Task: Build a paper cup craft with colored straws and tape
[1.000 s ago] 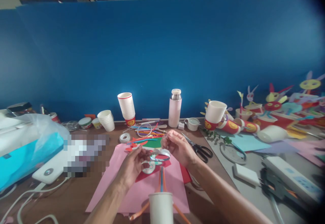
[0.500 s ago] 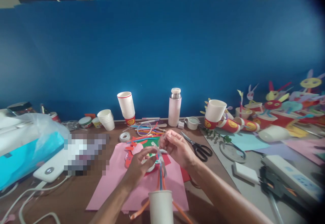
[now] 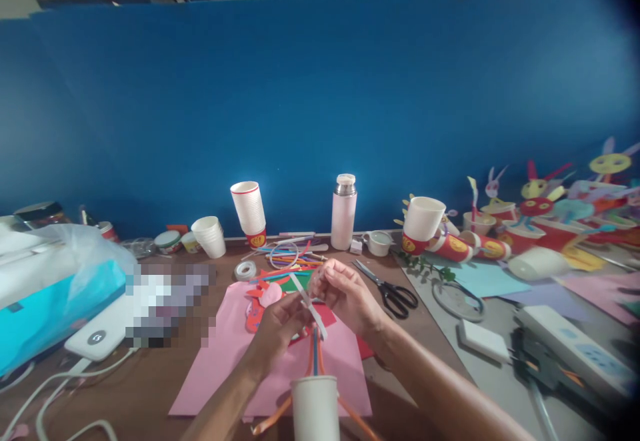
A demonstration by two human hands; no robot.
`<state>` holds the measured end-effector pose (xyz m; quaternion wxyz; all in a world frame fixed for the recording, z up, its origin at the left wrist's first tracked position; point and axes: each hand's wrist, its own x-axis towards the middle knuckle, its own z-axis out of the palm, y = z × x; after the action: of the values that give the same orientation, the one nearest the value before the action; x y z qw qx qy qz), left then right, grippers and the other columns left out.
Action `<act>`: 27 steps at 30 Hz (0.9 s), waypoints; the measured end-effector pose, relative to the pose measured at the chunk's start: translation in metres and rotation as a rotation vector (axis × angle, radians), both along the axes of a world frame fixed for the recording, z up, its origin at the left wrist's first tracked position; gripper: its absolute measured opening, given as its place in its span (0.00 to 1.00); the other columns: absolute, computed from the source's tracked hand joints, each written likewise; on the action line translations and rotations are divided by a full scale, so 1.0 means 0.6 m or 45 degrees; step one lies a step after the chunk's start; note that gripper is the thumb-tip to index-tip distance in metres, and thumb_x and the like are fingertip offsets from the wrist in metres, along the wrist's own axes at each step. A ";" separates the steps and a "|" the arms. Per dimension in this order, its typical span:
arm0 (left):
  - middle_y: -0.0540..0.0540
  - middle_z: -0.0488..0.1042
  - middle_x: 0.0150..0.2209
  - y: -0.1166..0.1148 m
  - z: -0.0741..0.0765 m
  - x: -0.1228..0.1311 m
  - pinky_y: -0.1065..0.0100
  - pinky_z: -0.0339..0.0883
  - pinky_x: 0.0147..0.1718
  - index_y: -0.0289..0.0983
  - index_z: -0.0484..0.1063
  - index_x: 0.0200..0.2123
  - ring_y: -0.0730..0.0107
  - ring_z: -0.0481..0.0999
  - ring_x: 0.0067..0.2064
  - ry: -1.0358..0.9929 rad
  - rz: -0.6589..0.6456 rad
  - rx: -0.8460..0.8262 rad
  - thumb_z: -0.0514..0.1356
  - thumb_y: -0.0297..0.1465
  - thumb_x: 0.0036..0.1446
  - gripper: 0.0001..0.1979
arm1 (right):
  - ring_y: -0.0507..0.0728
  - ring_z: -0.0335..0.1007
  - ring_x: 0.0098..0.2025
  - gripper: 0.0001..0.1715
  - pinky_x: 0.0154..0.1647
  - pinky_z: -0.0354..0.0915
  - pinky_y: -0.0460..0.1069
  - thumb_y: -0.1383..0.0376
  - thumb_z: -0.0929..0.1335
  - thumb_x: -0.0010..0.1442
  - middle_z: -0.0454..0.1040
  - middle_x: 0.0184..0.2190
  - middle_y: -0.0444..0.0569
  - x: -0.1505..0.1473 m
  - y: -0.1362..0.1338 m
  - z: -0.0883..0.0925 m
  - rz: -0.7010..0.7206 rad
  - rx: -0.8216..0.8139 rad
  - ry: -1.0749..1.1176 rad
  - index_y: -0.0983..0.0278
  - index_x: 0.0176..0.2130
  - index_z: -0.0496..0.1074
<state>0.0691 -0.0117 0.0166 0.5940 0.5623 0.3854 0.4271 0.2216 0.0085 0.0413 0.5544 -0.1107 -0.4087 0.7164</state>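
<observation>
My left hand (image 3: pixel 284 324) is closed, thumb and forefinger pinching a narrow white strip (image 3: pixel 317 321) that looks like tape. The strip slants between my two hands. Just right of it, the fingertips of my right hand (image 3: pixel 346 294) are pressed together; what they hold, if anything, I cannot make out. Below my hands stands an upside-down white paper cup (image 3: pixel 315 407). Orange and blue strips (image 3: pixel 315 354) rise behind its top, and orange ones spread from its sides. Beneath lies a sheet of pink paper (image 3: pixel 215 374) with red and pink cutouts (image 3: pixel 254 314), partly hidden by my left hand.
Black scissors (image 3: pixel 395 294) lie right of my hands. A tape roll (image 3: pixel 245 270), coloured pencils (image 3: pixel 295 259), stacked cups (image 3: pixel 249 207) and a pink bottle (image 3: pixel 344 217) are farther back. Decorated cups (image 3: pixel 525 234) and a power strip (image 3: pixel 580 344) fill the right; a power bank (image 3: pixel 100 334) lies left.
The fingers of my left hand have closed on the white strip, and the strip now slants more. My right hand has shifted slightly left with its fingers still together.
</observation>
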 end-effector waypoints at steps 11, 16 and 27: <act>0.43 0.74 0.33 0.006 -0.007 -0.001 0.69 0.66 0.29 0.34 0.76 0.36 0.70 0.70 0.31 -0.311 0.104 -0.225 0.61 0.34 0.50 0.11 | 0.50 0.62 0.27 0.08 0.29 0.58 0.46 0.63 0.67 0.56 0.68 0.24 0.44 -0.004 0.003 -0.007 0.017 0.032 0.003 0.64 0.28 0.66; 0.44 0.73 0.31 0.014 -0.017 -0.008 0.70 0.66 0.27 0.34 0.76 0.33 0.70 0.70 0.30 -0.319 0.198 -0.189 0.60 0.35 0.52 0.10 | 0.51 0.65 0.29 0.08 0.33 0.60 0.48 0.64 0.67 0.57 0.69 0.24 0.45 -0.005 0.005 -0.010 -0.012 0.066 -0.064 0.65 0.28 0.66; 0.46 0.71 0.28 0.017 -0.024 -0.011 0.71 0.66 0.22 0.33 0.75 0.30 0.71 0.69 0.28 -0.271 0.300 -0.235 0.62 0.37 0.49 0.12 | 0.52 0.65 0.30 0.08 0.35 0.58 0.48 0.64 0.68 0.56 0.70 0.24 0.46 -0.017 -0.004 -0.015 -0.005 0.077 -0.102 0.66 0.27 0.68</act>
<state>0.0624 -0.0017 0.0020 0.6263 0.4079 0.4214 0.5136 0.2113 0.0059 0.0321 0.5421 -0.1233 -0.4517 0.6977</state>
